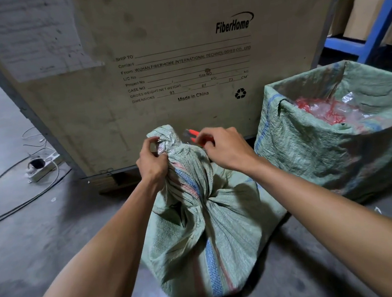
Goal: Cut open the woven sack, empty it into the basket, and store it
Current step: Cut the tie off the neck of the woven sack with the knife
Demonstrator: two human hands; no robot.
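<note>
**Sack neck gripped, cutter at the top**

The woven sack (206,232) stands upright on the concrete floor (42,237), directly in front of me and against the base of the big crate (156,55). Its gathered neck rises between my two hands.

My left hand (151,160) is on the left side of the neck, fingers (152,142) curled shut around the bunched fabric just under the tip. My right hand (226,148) is just right of the neck, fingers closed on an orange cutter (193,134). Only the cutter's front end shows past my knuckles; blurred, can't tell whether the blade touches the sack.

The basket (323,149) sits to the right of the sack, near the crate's corner, lined with the same green woven fabric, open on top. Red and clear plastic bits (331,111) inside, too blurred to identify. Its right side is cut off at frame edge.
</note>
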